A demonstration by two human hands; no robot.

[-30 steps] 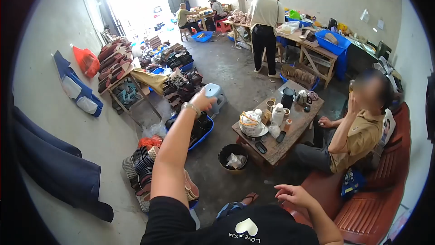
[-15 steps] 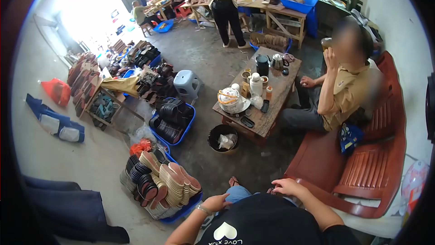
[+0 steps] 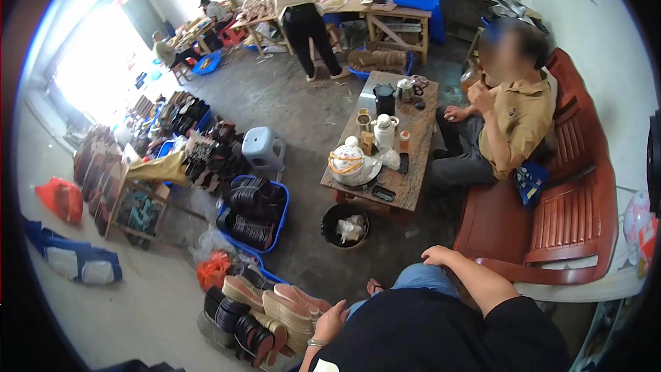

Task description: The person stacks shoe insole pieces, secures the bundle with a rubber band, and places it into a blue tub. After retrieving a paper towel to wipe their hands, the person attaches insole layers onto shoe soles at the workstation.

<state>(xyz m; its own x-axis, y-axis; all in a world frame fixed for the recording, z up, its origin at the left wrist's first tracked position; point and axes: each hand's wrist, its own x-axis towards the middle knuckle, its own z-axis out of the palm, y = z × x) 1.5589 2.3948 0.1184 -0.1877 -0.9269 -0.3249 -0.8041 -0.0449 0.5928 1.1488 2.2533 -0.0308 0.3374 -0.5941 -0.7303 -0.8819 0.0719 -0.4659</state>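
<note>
My left hand (image 3: 332, 321), with a bracelet at the wrist, rests by my left thigh, its fingers extended and holding nothing. Close to its left is a pile of shoe soles (image 3: 292, 310), some pale with pinkish tops, some dark. My right hand (image 3: 441, 256) lies over my right knee in blue shorts (image 3: 423, 281); its fingers are loosely bent and nothing shows in them. A sandalled foot (image 3: 374, 287) is visible between the hands. Ahead stands a low table (image 3: 406, 196) with a floral teapot (image 3: 350, 165), a white flask (image 3: 384, 132) and a black kettle (image 3: 384, 100).
A black bin (image 3: 344, 227) holding crumpled plastic stands before the table. To the right, a person (image 3: 516, 117) sits on a red-brown bench (image 3: 492, 224). At left are a blue crate (image 3: 284, 210) of dark shoes and a grey stool (image 3: 264, 152). Other people work at tables behind.
My view has tilted and shifted, so the room sits differently in frame. My hands have moved farther apart. The seated person's raised hand has lowered from the face with the cup.
</note>
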